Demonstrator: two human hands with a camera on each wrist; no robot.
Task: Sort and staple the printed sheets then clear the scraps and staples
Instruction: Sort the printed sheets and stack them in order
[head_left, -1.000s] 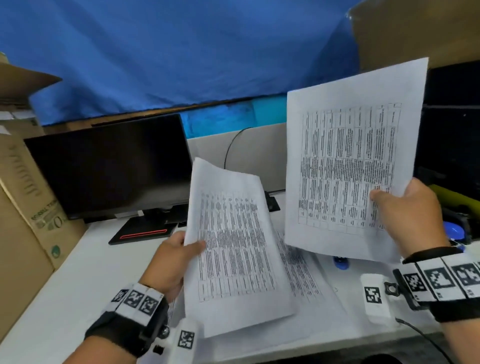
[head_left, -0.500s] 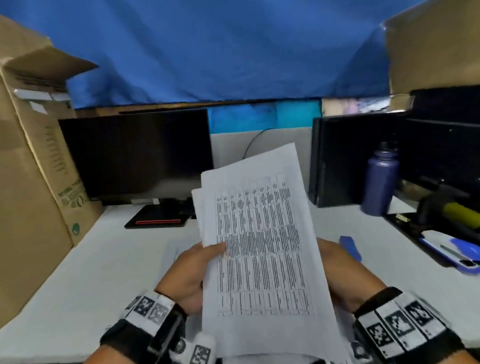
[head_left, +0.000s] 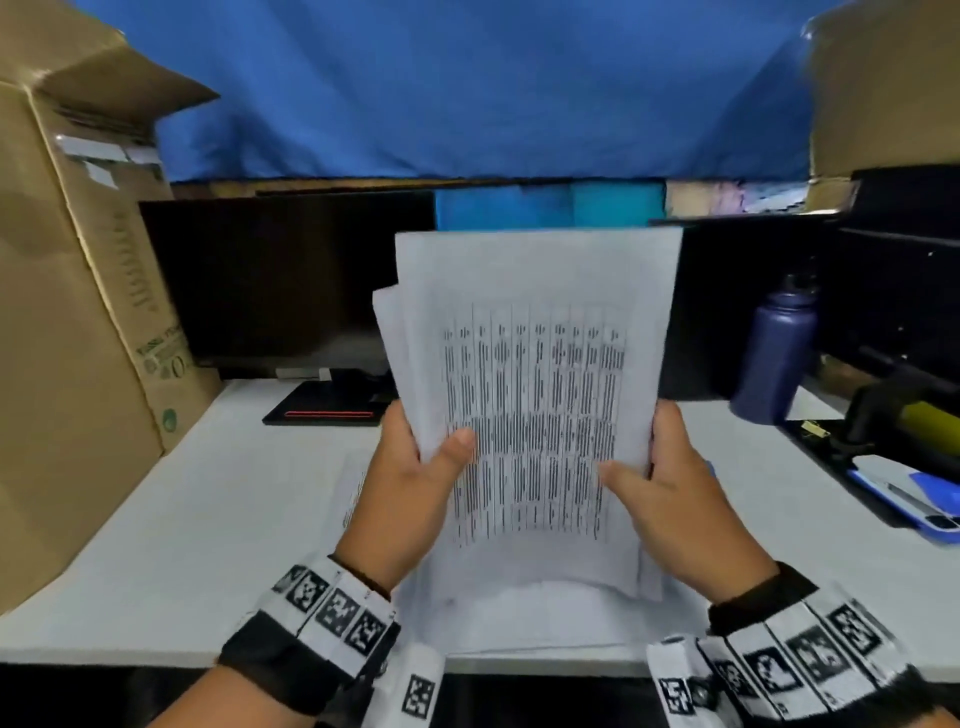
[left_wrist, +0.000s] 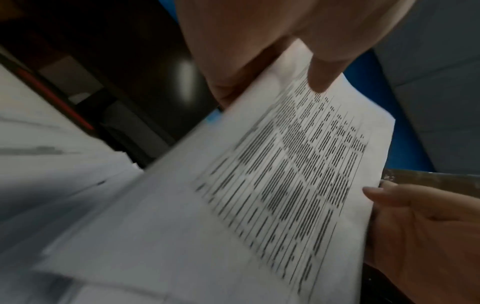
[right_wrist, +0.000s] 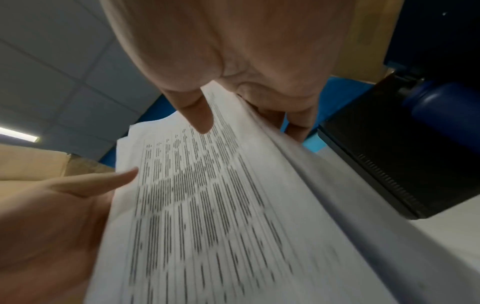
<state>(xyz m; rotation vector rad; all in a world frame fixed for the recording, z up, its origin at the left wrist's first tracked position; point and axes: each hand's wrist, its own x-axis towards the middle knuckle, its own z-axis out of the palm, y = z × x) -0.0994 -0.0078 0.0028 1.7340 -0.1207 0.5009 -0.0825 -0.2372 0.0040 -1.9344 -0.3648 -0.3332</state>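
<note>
A stack of printed sheets (head_left: 535, 374) with dense table text stands nearly upright above the white desk (head_left: 156, 519), its lower edge near the desk. My left hand (head_left: 415, 483) grips the stack's left side, thumb on the front. My right hand (head_left: 660, 488) grips its right side, thumb on the front too. One sheet behind juts out at the upper left. In the left wrist view the printed sheets (left_wrist: 259, 185) are pinched under my left hand (left_wrist: 272, 51). In the right wrist view the printed sheets (right_wrist: 207, 205) run under my right hand (right_wrist: 233, 67). More sheets (head_left: 519, 618) lie flat below.
A dark monitor (head_left: 280, 280) stands behind on the left, cardboard boxes (head_left: 67, 312) at the far left. A black case (head_left: 727, 312) and a purple bottle (head_left: 774, 353) stand at the right. A black tray (head_left: 883, 467) holds a blue stapler-like item (head_left: 930, 493) and tools.
The two separate sheets held apart a second ago have been brought together into one stack. Both hands now hold it by its sides, more upright and centred.
</note>
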